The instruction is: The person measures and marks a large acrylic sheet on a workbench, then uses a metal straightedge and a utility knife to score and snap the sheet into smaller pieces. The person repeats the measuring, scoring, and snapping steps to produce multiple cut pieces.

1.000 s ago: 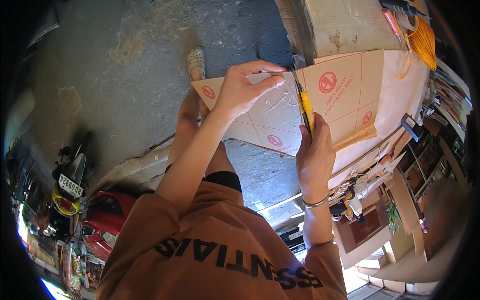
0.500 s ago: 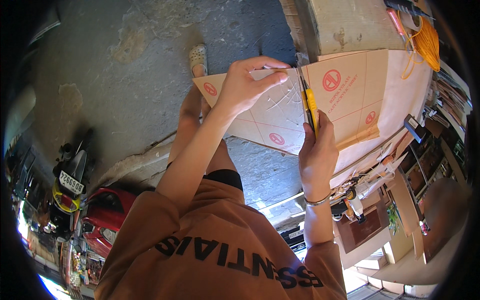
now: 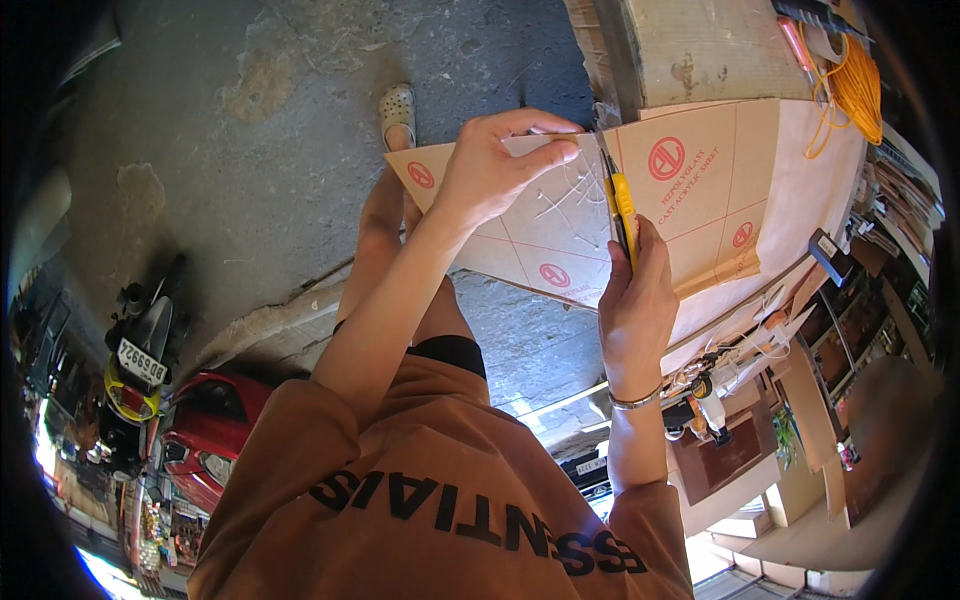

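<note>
A paper-faced acrylic sheet (image 3: 690, 215), brown with red marks and lines, spans the table's edge and juts out to the left. White scratches mark its middle. My left hand (image 3: 505, 165) pinches the far edge of the overhanging part, thumb on top and fingers at the rim. My right hand (image 3: 640, 300) is wrapped round a yellow and black utility knife (image 3: 623, 210). The knife's tip meets the sheet near its far edge, just right of my left fingertips, along a line running toward me.
The table (image 3: 720, 60) continues beyond the sheet, with a bundle of orange cord (image 3: 853, 90) at the far right. A power tool (image 3: 708, 405) lies near right. On the left stand a motorcycle (image 3: 140, 360) and a red car (image 3: 215, 430); another person's foot wears a clog (image 3: 397, 112).
Almost nothing differs. Both hands hold the same places, and the knife stays on the sheet with barely any shift.
</note>
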Demonstrator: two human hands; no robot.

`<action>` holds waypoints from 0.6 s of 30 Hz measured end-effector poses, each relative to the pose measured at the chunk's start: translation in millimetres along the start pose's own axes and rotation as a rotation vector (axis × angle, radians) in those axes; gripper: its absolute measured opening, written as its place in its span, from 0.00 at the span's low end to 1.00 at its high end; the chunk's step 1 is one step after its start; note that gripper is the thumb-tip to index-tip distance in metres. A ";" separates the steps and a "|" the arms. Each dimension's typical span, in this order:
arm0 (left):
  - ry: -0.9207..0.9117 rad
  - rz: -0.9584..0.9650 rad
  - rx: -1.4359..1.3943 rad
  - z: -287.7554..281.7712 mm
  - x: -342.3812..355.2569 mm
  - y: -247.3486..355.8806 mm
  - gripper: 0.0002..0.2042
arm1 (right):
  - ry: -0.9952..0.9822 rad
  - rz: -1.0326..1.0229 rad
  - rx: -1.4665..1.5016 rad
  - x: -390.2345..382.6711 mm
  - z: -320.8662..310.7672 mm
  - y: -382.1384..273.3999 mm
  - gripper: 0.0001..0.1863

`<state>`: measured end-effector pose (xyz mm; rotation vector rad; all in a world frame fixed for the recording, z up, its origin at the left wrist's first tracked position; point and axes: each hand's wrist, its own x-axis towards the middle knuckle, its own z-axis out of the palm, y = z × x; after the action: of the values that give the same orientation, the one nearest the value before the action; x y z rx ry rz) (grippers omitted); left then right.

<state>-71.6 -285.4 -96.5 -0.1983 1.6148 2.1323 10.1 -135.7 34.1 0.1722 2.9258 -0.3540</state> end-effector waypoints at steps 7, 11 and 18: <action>0.012 0.027 0.009 0.9 0.5 0.6 0.10 | 0.011 0.021 -0.049 -2.5 1.3 -4.8 0.23; 0.008 0.028 0.010 0.7 -0.2 2.4 0.10 | 0.025 0.016 -0.023 -1.7 0.6 -3.1 0.23; -0.001 0.020 0.039 -0.7 -0.2 2.7 0.09 | 0.017 -0.005 -0.009 -0.2 1.0 -0.4 0.23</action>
<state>-72.7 -286.6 -94.3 -0.1700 1.6627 2.1137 10.4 -136.3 33.3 0.1676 2.9447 -0.3414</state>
